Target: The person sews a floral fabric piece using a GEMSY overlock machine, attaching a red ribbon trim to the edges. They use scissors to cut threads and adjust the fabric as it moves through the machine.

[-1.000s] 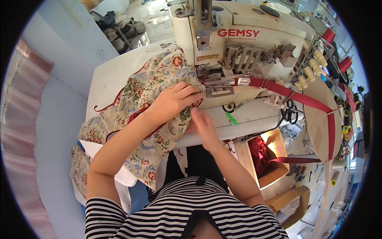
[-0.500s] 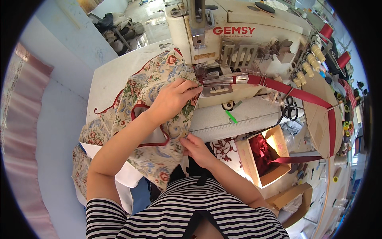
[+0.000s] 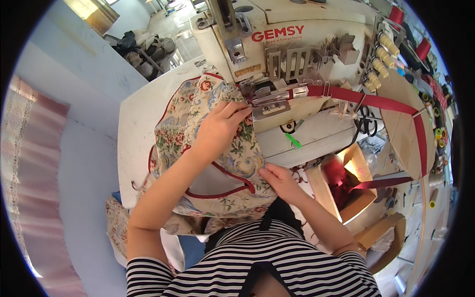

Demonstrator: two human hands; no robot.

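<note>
A floral tapestry fabric piece with dark red bound edges lies over the bed of a sewing machine and drapes toward my lap. My left hand rests on it, fingertips closed on the fabric's right edge just beside the presser foot. Lower down the same edge, my right hand pinches the fabric between thumb and fingers. Dark red binding tape runs from the right into a metal folder at the needle area. The stitching point itself is partly hidden.
A cardboard box holding dark red tape stands below the machine at right. Black scissors hang near the tape. A green tool lies on the machine bed. Yellow cones line the right side. A pink curtain hangs at left.
My right hand has moved right relative to my body, drawing the fabric's lower part along and straightening its edge. My left hand stays beside the presser foot. The view has shifted slightly.
</note>
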